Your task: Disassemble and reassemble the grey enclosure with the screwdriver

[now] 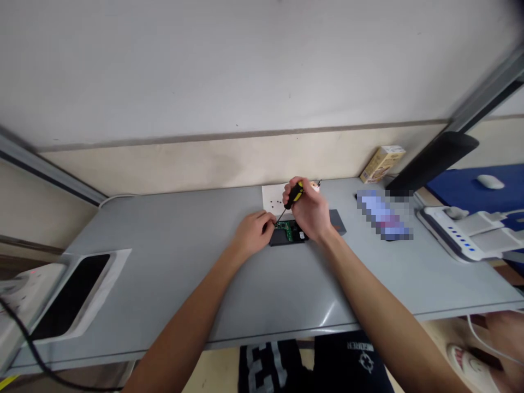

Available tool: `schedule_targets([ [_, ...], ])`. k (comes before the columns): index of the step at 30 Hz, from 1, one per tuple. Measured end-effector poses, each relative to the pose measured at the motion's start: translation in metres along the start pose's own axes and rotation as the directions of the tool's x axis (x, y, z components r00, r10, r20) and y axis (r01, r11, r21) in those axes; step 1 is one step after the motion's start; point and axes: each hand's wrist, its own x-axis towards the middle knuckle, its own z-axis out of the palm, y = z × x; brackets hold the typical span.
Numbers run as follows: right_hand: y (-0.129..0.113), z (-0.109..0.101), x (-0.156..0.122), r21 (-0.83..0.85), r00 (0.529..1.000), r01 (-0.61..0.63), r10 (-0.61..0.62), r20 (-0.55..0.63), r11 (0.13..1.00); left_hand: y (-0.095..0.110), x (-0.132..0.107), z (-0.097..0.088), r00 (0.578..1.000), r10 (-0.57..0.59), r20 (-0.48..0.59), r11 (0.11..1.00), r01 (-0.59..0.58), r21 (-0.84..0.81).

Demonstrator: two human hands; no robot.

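My right hand (308,210) is closed around a screwdriver (293,195) with a black and yellow handle, its thin shaft slanting down to a green circuit board (290,228). The board lies in a small dark device case (283,237) on the grey table (184,256). My left hand (254,231) rests at the left end of the case, its fingers curled and pinching at the board's edge by the screwdriver tip. Behind the hands lies a white sheet of paper (273,197) with a few small dark screws on it.
A dark flat cover (338,220) lies right of the case. A small cardboard box (382,162) stands at the back right, and a white power strip (458,232) sits at the right edge. At the left lies a black phone (71,295) on a white pad.
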Motion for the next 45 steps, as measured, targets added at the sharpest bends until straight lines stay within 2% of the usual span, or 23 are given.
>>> schedule_targets([
  [5,0.008,0.003,-0.002,-0.039,0.996,0.029,-0.032,-0.088,0.999,0.000,0.000,-0.001,1.000,-0.011,0.008,1.000,0.011,-0.020],
  [8,0.012,0.007,-0.002,-0.127,0.988,0.049,-0.067,-0.141,0.991,0.001,0.001,-0.002,1.000,-0.019,0.018,1.000,0.019,-0.008],
  [12,0.007,0.006,0.000,-0.146,0.993,0.032,-0.049,-0.110,0.989,0.002,0.001,-0.003,0.999,-0.022,0.029,1.000,0.022,-0.010],
  [15,0.004,0.002,0.000,-0.060,0.995,-0.009,0.003,-0.101,0.998,0.000,0.001,-0.002,1.000,-0.005,0.017,1.000,0.006,-0.005],
  [19,0.005,0.000,-0.002,0.034,0.991,0.029,-0.024,-0.131,0.999,-0.002,0.001,0.000,1.000,-0.003,0.015,1.000,0.003,0.004],
  [24,0.006,0.003,-0.002,-0.107,0.985,0.046,-0.063,-0.161,0.993,0.000,0.001,-0.001,1.000,-0.012,0.019,1.000,0.011,0.014],
  [30,0.001,0.000,0.001,-0.091,0.997,0.024,-0.031,-0.075,0.996,0.002,0.001,-0.003,1.000,-0.013,0.018,1.000,0.013,0.021],
  [34,0.007,-0.004,0.003,-0.060,0.991,0.037,-0.044,-0.124,0.998,0.001,0.001,-0.002,1.000,-0.006,0.014,1.000,0.005,0.029],
  [40,0.009,0.004,-0.002,-0.177,0.992,0.088,-0.103,-0.074,0.980,0.000,0.001,-0.002,1.000,-0.003,0.026,0.999,0.002,0.040],
  [45,0.001,0.011,-0.006,-0.079,0.999,0.039,-0.040,-0.003,0.996,0.001,0.000,-0.003,1.000,-0.009,0.021,1.000,0.008,0.030],
])
